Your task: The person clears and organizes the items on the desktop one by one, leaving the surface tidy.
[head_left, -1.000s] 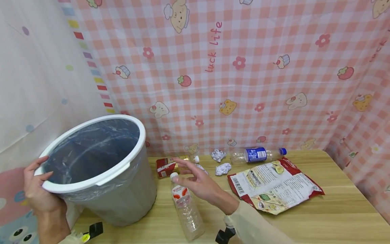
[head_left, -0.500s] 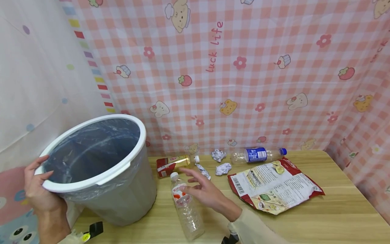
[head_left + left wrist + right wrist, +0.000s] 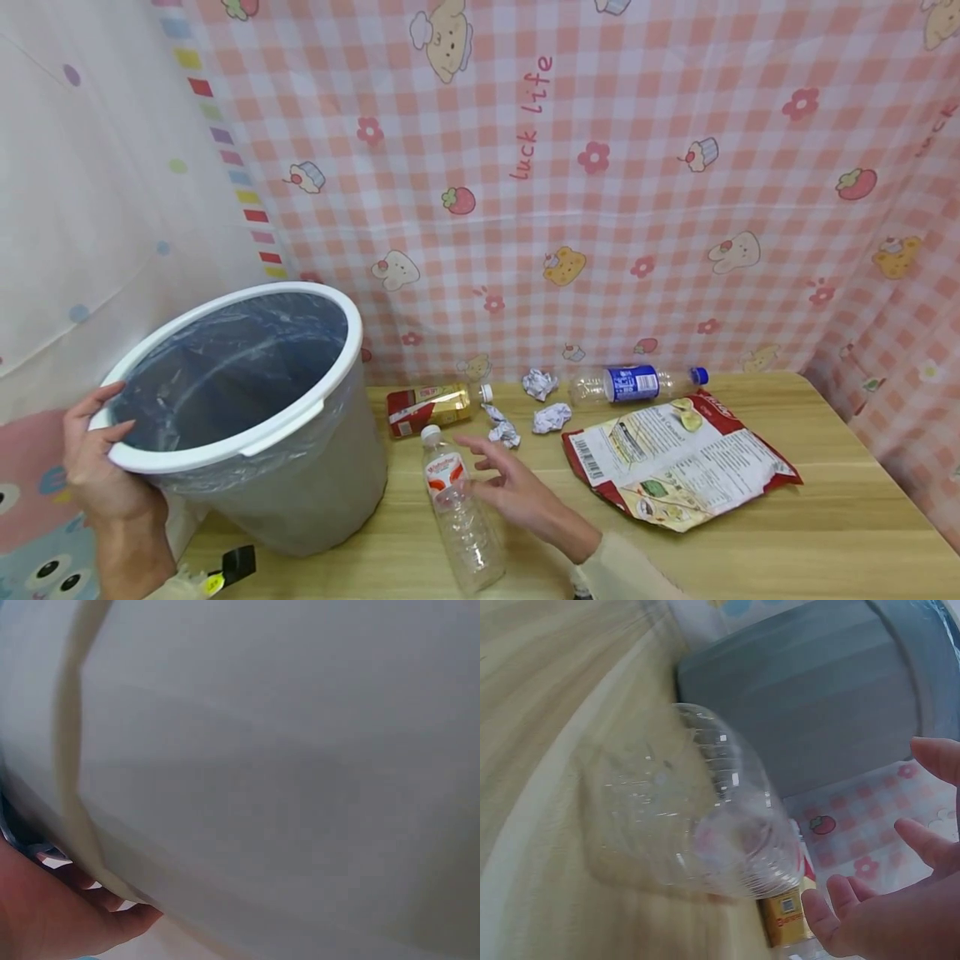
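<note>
On the left of the head view stands a grey trash bin (image 3: 300, 492) with a white rim and a clear plastic liner. It leans toward me. My left hand (image 3: 112, 475) grips its rim at the near left side; in the left wrist view, the hand (image 3: 67, 907) shows low beside the bin wall (image 3: 262, 787). A clear plastic bottle (image 3: 471, 533) with a white cap and a red-and-white label lies on the table to the bin's right. My right hand (image 3: 525, 496) is right beside that bottle, fingers spread and holding nothing. The right wrist view shows the bottle's ribbed base (image 3: 697, 802).
Behind lie a bottle of yellow liquid (image 3: 435, 408), crumpled paper balls (image 3: 551, 417) and a clear bottle with a blue label (image 3: 633, 383). A red-and-white chips bag (image 3: 678, 462) lies to the right on the wooden table (image 3: 817, 533). A pink checked curtain (image 3: 525, 217) hangs behind.
My right hand has drawn back slightly to the right and toward me along the clear bottle, uncovering the yellow bottle and a paper ball. My left hand stays on the rim.
</note>
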Available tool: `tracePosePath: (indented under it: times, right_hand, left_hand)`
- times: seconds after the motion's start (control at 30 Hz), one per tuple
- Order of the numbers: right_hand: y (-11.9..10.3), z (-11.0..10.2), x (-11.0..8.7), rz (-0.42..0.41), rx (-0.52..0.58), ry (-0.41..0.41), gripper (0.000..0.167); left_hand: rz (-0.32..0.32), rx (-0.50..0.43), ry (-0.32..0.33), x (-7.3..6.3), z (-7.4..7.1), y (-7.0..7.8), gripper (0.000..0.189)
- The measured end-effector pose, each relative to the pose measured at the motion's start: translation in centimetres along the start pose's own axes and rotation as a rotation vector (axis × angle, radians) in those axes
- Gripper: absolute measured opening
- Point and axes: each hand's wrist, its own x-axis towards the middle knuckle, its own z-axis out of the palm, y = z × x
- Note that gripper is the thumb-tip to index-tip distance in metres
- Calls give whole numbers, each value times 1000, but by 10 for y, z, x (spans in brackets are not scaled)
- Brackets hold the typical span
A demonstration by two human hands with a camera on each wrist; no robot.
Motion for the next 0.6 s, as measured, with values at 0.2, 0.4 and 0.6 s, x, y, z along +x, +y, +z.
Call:
tracePosePath:
  times: [0.2, 0.4, 0.6]
  right_hand:
    - [7, 2, -4, 19, 4, -16, 55]
    - [13, 6, -7, 64, -17, -9, 57]
    - [19, 10, -9, 114, -44, -10, 62]
  left_hand:
    - [-6, 26, 2, 0, 0, 0, 37]
    - [-2, 29, 2, -1, -1, 0, 37]
    - [5, 56, 2, -2, 0, 0, 37]
